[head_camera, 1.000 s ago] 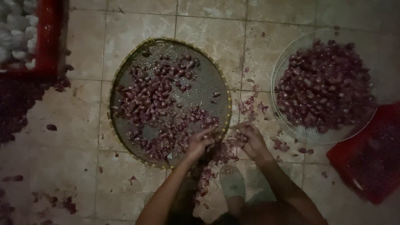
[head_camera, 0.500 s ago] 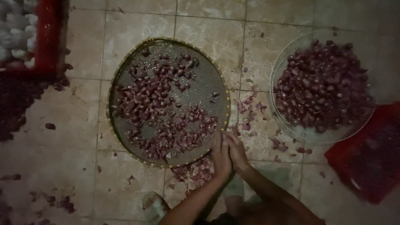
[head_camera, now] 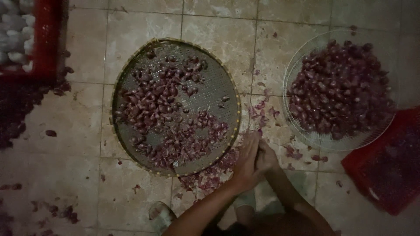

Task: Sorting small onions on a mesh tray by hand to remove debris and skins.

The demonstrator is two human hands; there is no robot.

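You are crouching over a floor of pale, stained tiles (head_camera: pixel 144 26) in dim light, with purple skins (head_camera: pixel 267 109) lying scattered across it. A round woven sieve tray (head_camera: pixel 218 83) is sitting flat on the tiles in front of you, carrying a loose spread of shallots (head_camera: pixel 162 105). To your right, a clear round bowl (head_camera: pixel 302 57) is holding a heaped pile of shallots (head_camera: pixel 341 94), and a red crate (head_camera: pixel 380 170) is lying just beside it. At the upper left, another red crate (head_camera: pixel 46 39) is holding white peeled pieces (head_camera: pixel 15 35).

Your left hand (head_camera: pixel 246 164) and right hand (head_camera: pixel 264 157) are pressing together just off the tray's lower right rim, over a small heap of skins (head_camera: pixel 210 177). The left fingers are lying nearly straight against the right hand, whose fingers are curling in. Whether anything is sitting between them, you cannot tell from here.

A second ago your hands were apart, the left reaching onto the tray's near edge; now they are meeting closer to you. The tray and bowl are sitting where they were.
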